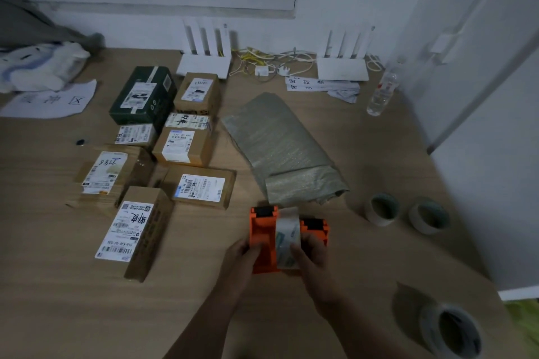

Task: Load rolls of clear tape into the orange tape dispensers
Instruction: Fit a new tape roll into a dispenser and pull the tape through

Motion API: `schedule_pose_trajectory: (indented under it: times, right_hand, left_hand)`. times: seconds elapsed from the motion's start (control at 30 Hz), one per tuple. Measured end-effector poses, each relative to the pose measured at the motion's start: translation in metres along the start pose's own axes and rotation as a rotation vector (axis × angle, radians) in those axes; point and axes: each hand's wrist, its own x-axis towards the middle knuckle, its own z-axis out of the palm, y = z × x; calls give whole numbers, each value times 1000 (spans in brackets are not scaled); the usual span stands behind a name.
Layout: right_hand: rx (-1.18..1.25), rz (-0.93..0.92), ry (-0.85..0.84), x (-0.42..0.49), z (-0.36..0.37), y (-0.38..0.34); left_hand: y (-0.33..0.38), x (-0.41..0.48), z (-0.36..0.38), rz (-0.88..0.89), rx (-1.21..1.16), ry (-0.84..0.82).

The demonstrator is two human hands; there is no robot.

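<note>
Low in the middle of the table, my left hand (248, 253) grips an orange tape dispenser (264, 237) by its near end. A roll of clear tape (287, 237) stands on edge right beside it, held by my right hand (310, 253). Part of a second orange dispenser (316, 227) shows just behind the roll and my right fingers. Two more tape rolls (382, 208) (427, 214) lie flat on the table to the right. A larger roll (449, 331) sits near the bottom right corner.
Several labelled cardboard parcels (186, 146) and a dark green box (143, 96) cover the table's left half. A folded grey-green bag (280, 146) lies behind the dispensers. Two white routers (204, 64) (342, 67) with cables, a clear bottle (382, 90) and paper sheets (49, 100) line the back.
</note>
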Motion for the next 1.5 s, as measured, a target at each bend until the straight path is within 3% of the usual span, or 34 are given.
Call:
schedule_pose_trajectory:
  times: [0.67, 0.83, 1.0, 1.17, 1.3, 1.44, 1.5]
  right_hand:
    - [-72, -129, -88, -5, 14, -8]
    - [-95, -194, -25, -7, 23, -10]
    - [-165, -211, -17, -8, 32, -8]
    - [-113, -116, -63, -13, 36, -5]
    - [-101, -51, -10, -12, 36, -17]
    - [-207, 21, 203, 4, 38, -40]
    - [-225, 24, 220, 12, 37, -54]
  left_hand:
    - [29, -19, 14, 75, -104, -40]
    - [31, -21, 17, 90, -163, -28]
    - [31, -26, 16, 130, -71, -135]
    - [30, -27, 11, 140, 4, -144]
    - [27, -26, 8, 166, 46, -139]
    - [27, -28, 11, 184, 33, -140]
    - [27, -28, 11, 193, 20, -134]
